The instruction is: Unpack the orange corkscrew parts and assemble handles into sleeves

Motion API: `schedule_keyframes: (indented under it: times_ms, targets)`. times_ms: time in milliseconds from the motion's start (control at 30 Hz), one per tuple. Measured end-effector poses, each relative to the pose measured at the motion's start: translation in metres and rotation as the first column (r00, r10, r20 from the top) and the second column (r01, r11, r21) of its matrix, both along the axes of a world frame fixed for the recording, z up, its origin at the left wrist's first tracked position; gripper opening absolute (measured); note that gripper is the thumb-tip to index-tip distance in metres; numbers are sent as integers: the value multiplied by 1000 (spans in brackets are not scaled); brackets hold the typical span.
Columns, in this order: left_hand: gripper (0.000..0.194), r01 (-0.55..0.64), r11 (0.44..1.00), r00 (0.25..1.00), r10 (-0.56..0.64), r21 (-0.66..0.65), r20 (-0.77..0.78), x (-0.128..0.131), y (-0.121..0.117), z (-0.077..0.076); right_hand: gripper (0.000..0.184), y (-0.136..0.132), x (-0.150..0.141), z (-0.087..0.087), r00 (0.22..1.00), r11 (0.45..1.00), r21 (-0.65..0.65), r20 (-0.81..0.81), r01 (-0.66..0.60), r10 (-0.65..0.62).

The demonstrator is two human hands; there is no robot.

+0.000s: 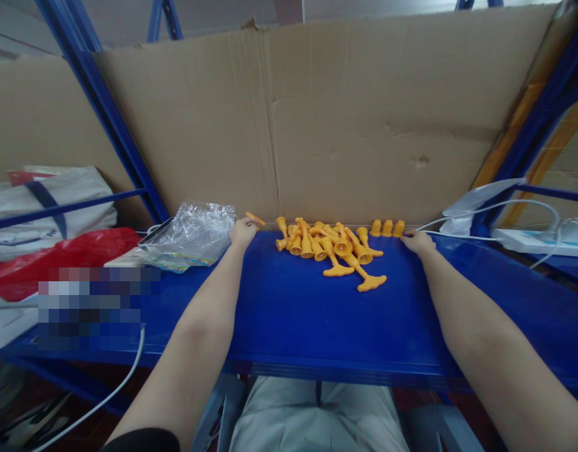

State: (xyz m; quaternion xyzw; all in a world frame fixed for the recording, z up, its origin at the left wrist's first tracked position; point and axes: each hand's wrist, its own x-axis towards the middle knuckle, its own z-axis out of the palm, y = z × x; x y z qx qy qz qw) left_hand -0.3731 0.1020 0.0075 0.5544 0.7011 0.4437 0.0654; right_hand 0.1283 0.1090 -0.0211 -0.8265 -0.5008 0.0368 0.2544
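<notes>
A pile of several orange plastic horn-shaped pieces [331,246] lies at the back of the blue shelf [307,320]. My left hand [242,231] is closed on one small orange piece [255,218] just left of the pile. Three small orange caps [387,228] stand in a row to the right of the pile. My right hand [417,241] rests on the shelf beside the caps, fingers drawn together near the rightmost cap; what it holds, if anything, is hidden.
A crumpled clear plastic bag [191,235] lies left of my left hand. Red and white bags [58,251] fill the far left. A white power strip [538,241] with cables sits at the right. A cardboard sheet [326,119] walls the back.
</notes>
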Motion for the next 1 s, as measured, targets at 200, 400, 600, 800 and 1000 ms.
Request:
schedule_keyframes:
  times_ms: [200, 400, 600, 800, 1000]
  targets:
    - [34, -64, 997, 962, 72, 41, -263, 6, -18, -15, 38, 4, 4, -5, 1000, 1000, 6, 15, -6, 6]
    - [38, -34, 999, 927, 19, -34, -375, 13, -27, -17, 38, 3, 4, -3, 999, 1000, 19, 31, -23, 22]
    - [37, 89, 992, 894, -121, -93, -431, 15, -30, -18, 45, -9, -6, 7, 1000, 997, -79, -8, -22, 22]
    - [37, 115, 976, 831, -196, -185, -520, 20, -28, -21, 46, -12, -8, 8, 1000, 997, -71, -16, -22, 21]
    - [37, -19, 979, 835, -97, -203, -542, 21, -32, -19, 44, -8, -4, 5, 1000, 999, -34, 13, -24, 24]
